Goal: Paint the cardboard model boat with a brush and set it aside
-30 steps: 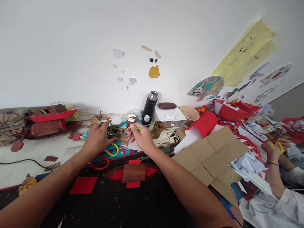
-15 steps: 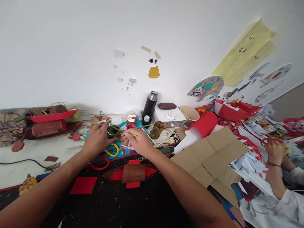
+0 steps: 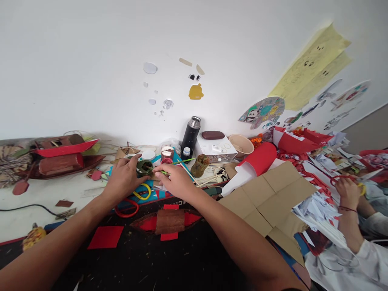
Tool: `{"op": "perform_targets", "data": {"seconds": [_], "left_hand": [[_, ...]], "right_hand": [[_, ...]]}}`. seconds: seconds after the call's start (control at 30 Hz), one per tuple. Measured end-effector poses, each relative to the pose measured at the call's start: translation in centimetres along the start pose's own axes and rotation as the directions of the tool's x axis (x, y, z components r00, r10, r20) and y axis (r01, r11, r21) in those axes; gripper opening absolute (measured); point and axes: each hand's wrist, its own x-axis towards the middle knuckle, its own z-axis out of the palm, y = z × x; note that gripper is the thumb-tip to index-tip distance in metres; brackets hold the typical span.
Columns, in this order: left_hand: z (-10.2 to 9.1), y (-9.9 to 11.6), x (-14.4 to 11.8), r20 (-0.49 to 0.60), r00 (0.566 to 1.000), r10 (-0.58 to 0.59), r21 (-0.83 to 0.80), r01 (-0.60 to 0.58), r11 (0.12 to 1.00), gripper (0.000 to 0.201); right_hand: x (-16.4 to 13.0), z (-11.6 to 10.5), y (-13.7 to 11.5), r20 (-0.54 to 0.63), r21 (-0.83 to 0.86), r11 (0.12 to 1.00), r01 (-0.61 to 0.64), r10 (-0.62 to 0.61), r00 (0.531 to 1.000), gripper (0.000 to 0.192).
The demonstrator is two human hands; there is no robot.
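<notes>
On the cluttered craft table [image 3: 54,194], the left hand [image 3: 123,180] is wrapped around a small green paint pot [image 3: 143,167] just ahead of it, and the right hand [image 3: 176,182] pinches a thin green brush [image 3: 163,172], which is best dipped lightly, with the pot held steady.

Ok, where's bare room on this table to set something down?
Free: the black mat between the forearms, below the brown boat piece; the white tabletop beside the red boat model. Crowded around the hands and the paint pot.
</notes>
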Motion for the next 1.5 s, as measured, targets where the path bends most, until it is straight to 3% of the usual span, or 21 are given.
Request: {"op": "perform_targets", "data": {"seconds": [0.3,0.53,0.67,0.83,1.23,1.5], "left_hand": [[-0.4,0.3,-0.1,0.008,1.0,-0.001,0.0,0.001,1.0,0.094],[-0.3,0.2,0.3,0.03,0.999,-0.039,0.001,0.039,0.999,0.091],[-0.5,0.3,0.3,0.037,0.999,-0.038,-0.001,0.038,0.999,0.092],[-0.8,0.5,0.3,0.048,0.998,-0.048,0.002,0.048,0.999,0.091],[-0.6,0.3,0.3,0.039,0.997,-0.065,-0.006,0.065,0.998,0.094],[-0.3,0.3,0.3,0.04,0.996,-0.083,-0.017,0.084,0.996,0.095]], "right_hand": [[2.1,0.5,-1.1,-0.003,-0.07,0.996,-0.045,0.045,0.999,0.02],[1.3,0.5,0.4,-0.064,0.077,0.994,-0.073,0.078,0.995,0.022],[1.5,1.4,1.1,-0.123,0.196,0.977,-0.083,0.108,0.986,0.034],[1.2,1.8,1.3,-0.116,0.305,0.95,-0.067,0.107,0.987,0.037],[0.0,1.7,1.0,-0.137,0.369,0.927,-0.072,0.131,0.982,0.03],[-0.1,0.9,1.4,-0.176,0.499,0.862,-0.088,0.2,0.964,0.045]]}}
